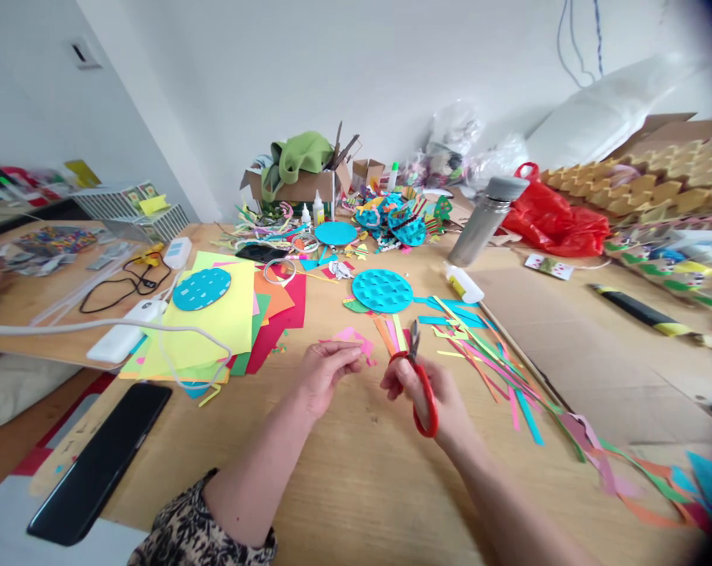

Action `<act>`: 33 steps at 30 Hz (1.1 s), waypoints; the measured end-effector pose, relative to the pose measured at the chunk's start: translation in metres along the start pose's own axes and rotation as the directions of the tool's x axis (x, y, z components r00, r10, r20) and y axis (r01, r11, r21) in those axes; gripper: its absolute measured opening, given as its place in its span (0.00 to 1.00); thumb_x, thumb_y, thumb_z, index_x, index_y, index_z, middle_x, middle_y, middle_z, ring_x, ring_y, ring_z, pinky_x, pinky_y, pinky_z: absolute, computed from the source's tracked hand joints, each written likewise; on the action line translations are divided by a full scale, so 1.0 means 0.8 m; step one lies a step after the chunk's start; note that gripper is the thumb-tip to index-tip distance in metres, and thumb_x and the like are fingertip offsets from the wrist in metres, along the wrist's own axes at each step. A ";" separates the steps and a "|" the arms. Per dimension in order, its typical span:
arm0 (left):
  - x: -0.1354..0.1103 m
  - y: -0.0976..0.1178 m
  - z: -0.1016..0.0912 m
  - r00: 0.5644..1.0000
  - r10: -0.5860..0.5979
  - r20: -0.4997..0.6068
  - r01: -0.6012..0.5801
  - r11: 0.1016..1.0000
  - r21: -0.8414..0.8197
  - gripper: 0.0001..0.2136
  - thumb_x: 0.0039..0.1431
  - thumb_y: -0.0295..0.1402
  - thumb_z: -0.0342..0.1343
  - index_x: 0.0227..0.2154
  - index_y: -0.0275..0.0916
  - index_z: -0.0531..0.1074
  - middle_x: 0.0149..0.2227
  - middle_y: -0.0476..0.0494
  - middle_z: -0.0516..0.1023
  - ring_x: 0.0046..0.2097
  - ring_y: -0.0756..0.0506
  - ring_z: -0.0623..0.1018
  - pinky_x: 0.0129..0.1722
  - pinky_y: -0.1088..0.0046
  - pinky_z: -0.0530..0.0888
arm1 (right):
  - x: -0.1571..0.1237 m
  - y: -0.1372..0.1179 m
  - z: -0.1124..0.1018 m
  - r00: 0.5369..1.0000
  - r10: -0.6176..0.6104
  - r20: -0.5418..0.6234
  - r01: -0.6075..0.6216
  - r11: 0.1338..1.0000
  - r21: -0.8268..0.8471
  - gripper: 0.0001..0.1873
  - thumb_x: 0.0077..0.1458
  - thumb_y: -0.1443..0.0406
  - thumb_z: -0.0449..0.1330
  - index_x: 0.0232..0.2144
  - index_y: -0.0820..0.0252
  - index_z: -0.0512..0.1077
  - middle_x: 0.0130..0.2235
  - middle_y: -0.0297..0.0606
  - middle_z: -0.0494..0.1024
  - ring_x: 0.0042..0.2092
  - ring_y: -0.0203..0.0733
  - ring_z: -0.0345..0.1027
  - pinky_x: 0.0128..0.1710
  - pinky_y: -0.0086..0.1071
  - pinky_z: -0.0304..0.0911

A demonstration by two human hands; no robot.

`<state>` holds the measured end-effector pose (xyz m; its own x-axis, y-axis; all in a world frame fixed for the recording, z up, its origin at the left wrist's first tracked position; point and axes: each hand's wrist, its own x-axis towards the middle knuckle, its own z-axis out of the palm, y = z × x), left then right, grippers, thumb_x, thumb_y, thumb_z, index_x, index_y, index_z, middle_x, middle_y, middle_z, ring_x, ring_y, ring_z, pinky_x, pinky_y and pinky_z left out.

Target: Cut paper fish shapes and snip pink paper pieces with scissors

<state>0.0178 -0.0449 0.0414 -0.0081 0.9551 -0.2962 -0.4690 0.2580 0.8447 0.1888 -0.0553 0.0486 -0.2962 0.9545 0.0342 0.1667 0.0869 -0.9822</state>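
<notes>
My left hand (324, 377) pinches a small pink paper piece (354, 339) just above the wooden table (344, 472). My right hand (435, 393) grips red-handled scissors (422, 385), blades pointing up and away, close to the pink paper. Behind the blades lie orange, pink and yellow paper strips (391, 332). A teal woven paper disc (383, 290) lies farther back.
Coloured paper sheets (226, 318) with another teal disc (201, 288) lie at left, a black phone (100, 464) near the front edge. Loose strips (497, 369) spread right beside cardboard (568, 338), a glue bottle (463, 284) and a metal flask (486, 220). Clutter fills the back.
</notes>
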 end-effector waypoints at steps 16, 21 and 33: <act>-0.006 -0.009 0.009 0.995 0.014 -0.097 -0.021 0.997 -0.075 0.11 0.34 0.34 0.71 0.17 0.33 0.76 0.17 0.52 0.67 0.22 0.56 0.64 0.25 0.79 0.63 | -0.007 0.014 0.025 0.926 0.302 0.227 -0.266 0.948 -0.174 0.35 0.53 0.36 0.49 0.17 0.61 0.65 0.17 0.38 0.72 0.16 0.33 0.64 0.15 0.24 0.56; -0.007 -0.011 0.011 0.993 -0.002 -0.118 -0.004 0.999 -0.051 0.11 0.34 0.34 0.71 0.17 0.34 0.76 0.18 0.51 0.68 0.22 0.55 0.65 0.24 0.78 0.62 | -0.005 0.020 0.024 0.935 0.289 0.204 -0.257 0.951 -0.170 0.34 0.54 0.38 0.51 0.17 0.61 0.66 0.16 0.37 0.72 0.15 0.34 0.64 0.14 0.24 0.55; -0.009 -0.012 0.015 0.995 -0.013 -0.104 0.010 1.000 -0.026 0.10 0.35 0.35 0.69 0.18 0.33 0.77 0.20 0.48 0.71 0.23 0.54 0.67 0.24 0.78 0.64 | -0.004 0.016 0.023 0.932 0.311 0.186 -0.289 0.947 -0.138 0.32 0.52 0.39 0.55 0.17 0.60 0.64 0.16 0.35 0.71 0.15 0.32 0.63 0.14 0.23 0.53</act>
<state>0.0327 -0.0524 0.0410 -0.0937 0.9314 -0.3518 -0.4920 0.2639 0.8297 0.1746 -0.0623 0.0329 -0.3990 0.8635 -0.3084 0.3729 -0.1544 -0.9149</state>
